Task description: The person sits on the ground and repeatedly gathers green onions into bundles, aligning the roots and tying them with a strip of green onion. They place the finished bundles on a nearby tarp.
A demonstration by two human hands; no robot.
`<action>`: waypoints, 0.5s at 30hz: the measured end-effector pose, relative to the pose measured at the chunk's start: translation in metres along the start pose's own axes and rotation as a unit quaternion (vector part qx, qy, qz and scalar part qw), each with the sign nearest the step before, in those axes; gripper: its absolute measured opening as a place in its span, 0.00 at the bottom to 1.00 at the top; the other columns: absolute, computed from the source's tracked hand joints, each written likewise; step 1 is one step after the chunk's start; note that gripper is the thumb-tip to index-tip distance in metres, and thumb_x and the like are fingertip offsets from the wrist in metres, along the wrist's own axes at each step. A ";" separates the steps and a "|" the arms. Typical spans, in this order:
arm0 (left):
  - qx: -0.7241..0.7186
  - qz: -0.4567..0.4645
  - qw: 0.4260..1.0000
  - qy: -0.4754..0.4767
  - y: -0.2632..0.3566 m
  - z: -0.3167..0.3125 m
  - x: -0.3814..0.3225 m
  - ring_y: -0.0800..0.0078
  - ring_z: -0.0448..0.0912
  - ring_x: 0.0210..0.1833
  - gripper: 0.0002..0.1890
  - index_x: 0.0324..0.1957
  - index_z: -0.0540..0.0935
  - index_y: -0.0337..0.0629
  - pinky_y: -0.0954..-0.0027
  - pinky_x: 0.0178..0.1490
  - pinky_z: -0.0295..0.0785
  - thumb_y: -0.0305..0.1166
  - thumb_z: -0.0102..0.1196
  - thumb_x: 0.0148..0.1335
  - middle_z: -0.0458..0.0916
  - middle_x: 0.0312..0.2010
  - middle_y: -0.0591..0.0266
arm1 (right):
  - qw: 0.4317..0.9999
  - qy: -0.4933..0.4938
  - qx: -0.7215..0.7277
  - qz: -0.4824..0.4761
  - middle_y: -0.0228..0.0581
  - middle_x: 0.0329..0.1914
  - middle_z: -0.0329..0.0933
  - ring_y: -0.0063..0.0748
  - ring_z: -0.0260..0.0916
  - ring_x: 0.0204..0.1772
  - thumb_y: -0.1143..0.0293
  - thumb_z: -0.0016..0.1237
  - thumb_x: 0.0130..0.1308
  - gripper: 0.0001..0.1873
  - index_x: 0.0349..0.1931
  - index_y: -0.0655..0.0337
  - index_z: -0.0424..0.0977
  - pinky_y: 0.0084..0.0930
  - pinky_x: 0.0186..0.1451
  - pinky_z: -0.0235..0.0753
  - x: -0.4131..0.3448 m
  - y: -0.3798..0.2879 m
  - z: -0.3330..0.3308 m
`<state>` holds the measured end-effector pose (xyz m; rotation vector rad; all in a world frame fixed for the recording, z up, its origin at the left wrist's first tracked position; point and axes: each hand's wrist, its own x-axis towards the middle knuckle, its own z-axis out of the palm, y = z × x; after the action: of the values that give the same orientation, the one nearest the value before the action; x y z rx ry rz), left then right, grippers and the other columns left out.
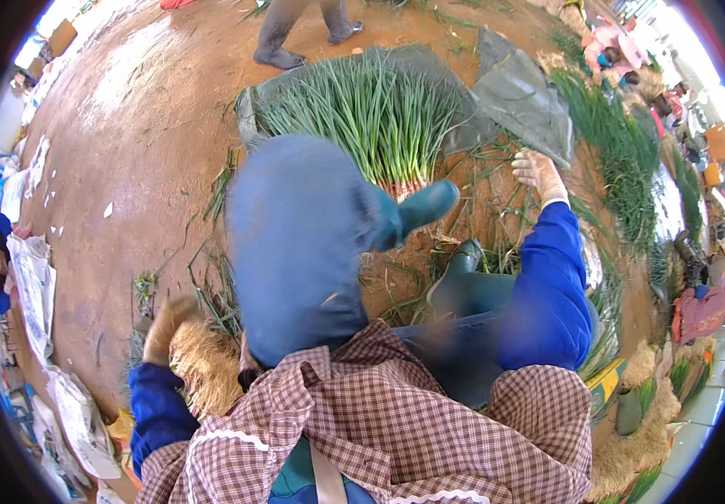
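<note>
My right hand [539, 175], in a thin pale glove, is held out over the ground with its fingers apart and nothing in it. Beside it lies a folded grey mesh sheet [523, 104]. My left hand [173, 321] is blurred, at the edge of a tan bundle of fibrous roots [206, 372] by my hip; its grip is unclear. A wide row of green onions [369, 120] lies before me on a dark mesh sheet [428, 63], leaves pointing away, reddish root ends near my boot. My raised knee [299, 246] hides part of it.
Rubber boots [428, 205] are on my feet, with loose green leaves [476, 170] scattered around. Another person's legs [280, 31] stand beyond the onions. Long heaps of green onions [614, 157] and several people are at right. White plastic sacks [35, 296] lie at left on the brown floor.
</note>
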<state>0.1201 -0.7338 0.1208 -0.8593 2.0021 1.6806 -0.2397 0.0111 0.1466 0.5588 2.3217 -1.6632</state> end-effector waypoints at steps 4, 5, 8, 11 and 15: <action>0.116 0.032 0.992 -0.026 0.077 0.005 0.024 0.67 0.80 0.38 0.18 0.49 0.77 0.36 0.70 0.42 0.74 0.37 0.58 0.61 0.81 0.38 0.57 | 0.996 0.011 0.083 0.020 0.38 0.44 0.80 0.31 0.78 0.41 0.50 0.45 0.67 0.24 0.52 0.60 0.72 0.28 0.44 0.76 0.036 0.055 0.023; 0.133 0.038 0.990 -0.035 0.091 0.008 0.029 0.67 0.80 0.39 0.18 0.49 0.77 0.36 0.70 0.43 0.74 0.37 0.58 0.61 0.80 0.39 0.57 | 0.993 0.023 0.094 0.060 0.40 0.45 0.80 0.33 0.78 0.42 0.50 0.44 0.67 0.24 0.53 0.60 0.72 0.29 0.45 0.76 0.039 0.067 0.035; 0.176 0.047 0.980 -0.078 0.125 0.022 0.059 0.67 0.79 0.41 0.19 0.51 0.76 0.37 0.70 0.46 0.72 0.38 0.57 0.62 0.80 0.42 0.58 | 0.994 -0.057 0.043 0.080 0.43 0.44 0.79 0.37 0.77 0.41 0.50 0.43 0.68 0.26 0.54 0.63 0.70 0.33 0.46 0.76 0.047 0.085 0.080; 0.206 0.048 0.968 -0.138 0.140 0.038 0.107 0.68 0.78 0.44 0.20 0.52 0.76 0.37 0.69 0.49 0.71 0.39 0.56 0.63 0.79 0.44 0.59 | 0.993 -0.084 0.012 0.086 0.42 0.40 0.79 0.36 0.76 0.39 0.51 0.44 0.67 0.25 0.53 0.64 0.70 0.34 0.44 0.77 0.054 0.080 0.122; 0.227 0.046 0.942 -0.241 0.130 0.064 0.187 0.69 0.77 0.47 0.21 0.54 0.75 0.38 0.69 0.54 0.70 0.40 0.55 0.64 0.78 0.48 0.60 | 0.989 -0.061 -0.017 0.131 0.41 0.39 0.79 0.31 0.75 0.34 0.55 0.44 0.68 0.21 0.50 0.65 0.71 0.31 0.44 0.77 0.056 0.051 0.180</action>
<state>-0.1106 -0.6974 0.0824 -0.1710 1.9666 1.2302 -0.2740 -0.1352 0.0212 0.7010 2.0836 -1.4906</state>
